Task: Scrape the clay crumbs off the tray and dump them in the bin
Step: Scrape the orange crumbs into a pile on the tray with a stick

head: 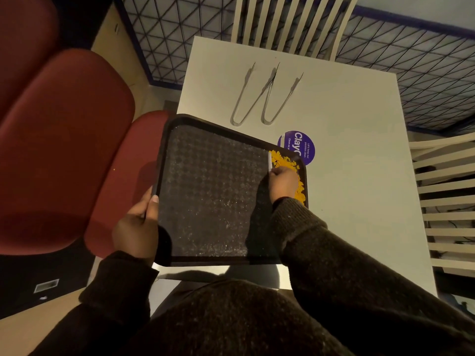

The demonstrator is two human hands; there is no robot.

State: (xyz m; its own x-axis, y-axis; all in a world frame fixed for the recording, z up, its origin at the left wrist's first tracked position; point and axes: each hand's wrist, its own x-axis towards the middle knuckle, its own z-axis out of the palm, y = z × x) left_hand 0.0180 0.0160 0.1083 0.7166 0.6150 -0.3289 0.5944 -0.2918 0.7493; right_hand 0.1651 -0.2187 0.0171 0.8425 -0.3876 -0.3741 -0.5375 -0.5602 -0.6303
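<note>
The right hand [282, 185] was clamped on a white scraper [270, 161] beside orange clay crumbs [285, 161] at the tray's [213, 260] right rim; the left hand [140, 227] gripped its left edge, overhanging the counter's [359, 150] left edge. A purple sticker [304, 147] read "Clay".

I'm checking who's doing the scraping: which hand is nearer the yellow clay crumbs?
Right. The right hand is at the clay crumbs, pressing a white scraper beside them. The left hand grips the tray on its opposite edge.
</note>
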